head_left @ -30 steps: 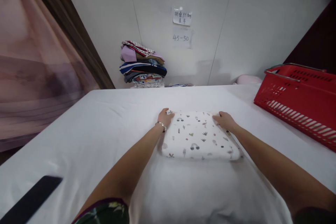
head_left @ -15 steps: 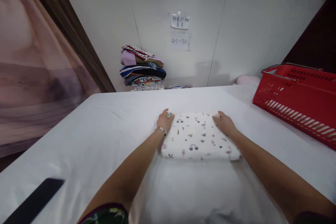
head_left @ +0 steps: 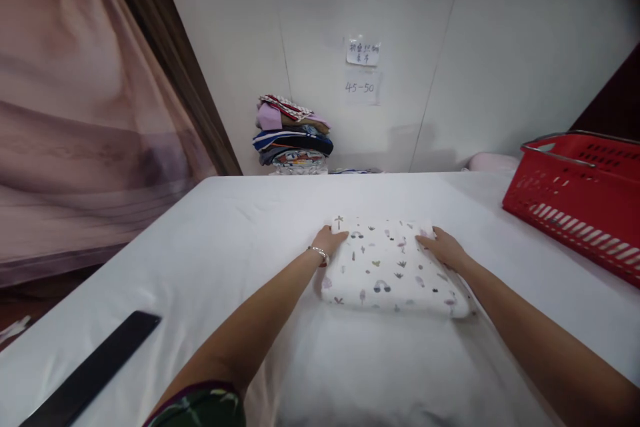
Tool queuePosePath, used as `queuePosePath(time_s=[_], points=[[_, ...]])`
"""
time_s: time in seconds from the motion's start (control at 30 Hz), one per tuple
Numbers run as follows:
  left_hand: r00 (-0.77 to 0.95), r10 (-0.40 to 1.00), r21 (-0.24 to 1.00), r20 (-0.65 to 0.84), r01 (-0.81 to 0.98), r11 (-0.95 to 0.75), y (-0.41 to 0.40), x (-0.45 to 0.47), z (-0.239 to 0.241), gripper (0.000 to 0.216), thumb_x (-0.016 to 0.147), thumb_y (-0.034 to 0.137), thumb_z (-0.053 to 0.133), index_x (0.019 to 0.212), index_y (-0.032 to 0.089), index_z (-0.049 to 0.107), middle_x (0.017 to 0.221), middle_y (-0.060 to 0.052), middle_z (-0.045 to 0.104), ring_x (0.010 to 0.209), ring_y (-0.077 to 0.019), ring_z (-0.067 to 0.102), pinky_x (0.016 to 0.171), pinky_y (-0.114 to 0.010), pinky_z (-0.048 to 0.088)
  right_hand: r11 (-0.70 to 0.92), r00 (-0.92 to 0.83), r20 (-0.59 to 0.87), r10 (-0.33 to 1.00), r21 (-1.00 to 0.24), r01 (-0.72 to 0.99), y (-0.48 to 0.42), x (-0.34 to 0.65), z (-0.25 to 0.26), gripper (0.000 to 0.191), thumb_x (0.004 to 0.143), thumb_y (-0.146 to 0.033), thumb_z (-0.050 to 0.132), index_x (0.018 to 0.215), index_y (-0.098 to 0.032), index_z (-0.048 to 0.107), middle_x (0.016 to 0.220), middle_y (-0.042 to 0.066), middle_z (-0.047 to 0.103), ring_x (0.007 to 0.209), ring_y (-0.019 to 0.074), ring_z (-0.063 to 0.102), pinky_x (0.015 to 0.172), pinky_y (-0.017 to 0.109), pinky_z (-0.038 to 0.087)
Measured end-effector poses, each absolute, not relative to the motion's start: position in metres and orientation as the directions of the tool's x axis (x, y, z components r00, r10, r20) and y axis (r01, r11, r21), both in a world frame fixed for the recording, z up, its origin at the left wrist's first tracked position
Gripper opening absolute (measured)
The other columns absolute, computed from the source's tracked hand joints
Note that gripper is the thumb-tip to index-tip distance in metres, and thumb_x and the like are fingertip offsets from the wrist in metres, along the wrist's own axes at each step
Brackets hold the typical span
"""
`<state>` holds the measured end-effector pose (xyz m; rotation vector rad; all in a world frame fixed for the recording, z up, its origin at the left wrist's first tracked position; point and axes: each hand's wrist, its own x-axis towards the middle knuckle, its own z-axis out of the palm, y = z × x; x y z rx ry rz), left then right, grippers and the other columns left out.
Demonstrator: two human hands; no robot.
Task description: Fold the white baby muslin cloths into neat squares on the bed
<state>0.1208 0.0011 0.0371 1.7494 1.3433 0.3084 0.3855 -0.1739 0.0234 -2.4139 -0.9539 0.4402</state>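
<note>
A folded white cloth [head_left: 383,263] printed with small rainbows, flamingos and plants lies flat on the white-covered table. My left hand [head_left: 330,242] grips its left side near the far corner, thumb on top and the other fingers hidden at the edge. On the opposite side my right hand [head_left: 444,247] holds the cloth in the same way, its thumb resting on the print. The cloth's near edge is a thick rounded fold.
To the right stands a red plastic basket [head_left: 575,200] with metal handles. A long black flat object [head_left: 95,370] lies at the near left of the white table cover [head_left: 240,227]. Beyond the table rises a pile of folded fabrics [head_left: 293,137]; a pink curtain [head_left: 100,113] hangs left.
The view has turned a little left, so the whole scene sits further right. Both hands have shifted slightly nearer along the sides of the cloth, which stays folded.
</note>
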Motion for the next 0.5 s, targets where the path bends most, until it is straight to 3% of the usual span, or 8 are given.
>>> queuePosePath(time_s=[0.13,0.27,0.37,0.5], points=[[0.383,0.898,0.815,-0.215,0.577,-0.051,0.005,0.116,0.041,0.053,0.067,0.044,0.066,0.109,0.013,0.054,0.109,-0.015,0.062,0.098,-0.0276,0.059,0.080,-0.033,0.045,-0.629,0.714,-0.214,0.667,-0.675,0.385,-0.176,0.367,0.038,0.064,0.075,-0.048,0.055,0.128,-0.014,0.041,0.116,0.017,0.057,0.102,0.0293,0.056,0.080,0.036,0.046],[0.370,0.927,0.805,-0.058,0.567,-0.176,0.039,0.091,0.067,0.055,0.061,0.043,0.072,0.107,0.016,0.057,0.110,-0.012,0.063,0.103,-0.0270,0.057,0.085,-0.030,0.043,-0.486,0.667,-0.295,0.684,-0.867,0.115,-0.170,0.325,0.046,0.073,0.075,-0.047,0.059,0.134,-0.016,0.031,0.118,0.017,0.055,0.094,0.0244,0.060,0.071,0.030,0.051],[0.353,0.935,0.691,-0.026,0.682,-0.239,0.079,0.064,0.089,0.060,0.060,0.044,0.073,0.110,0.017,0.056,0.115,-0.011,0.061,0.106,-0.0278,0.055,0.087,-0.030,0.042,-0.347,0.556,-0.290,0.779,-0.938,-0.003,-0.154,0.287,0.044,0.079,0.076,-0.045,0.061,0.138,-0.019,0.020,0.113,0.014,0.057,0.085,0.0211,0.062,0.063,0.027,0.053],[0.285,0.955,0.509,-0.086,0.836,-0.203,0.109,0.031,0.097,0.060,0.071,0.047,0.063,0.119,0.014,0.050,0.122,-0.015,0.056,0.109,-0.0285,0.054,0.089,-0.032,0.041,-0.342,0.493,-0.314,0.812,-0.939,-0.035,-0.136,0.260,0.032,0.081,0.079,-0.043,0.058,0.142,-0.021,0.012,0.108,0.013,0.056,0.077,0.0184,0.062,0.054,0.026,0.054]])
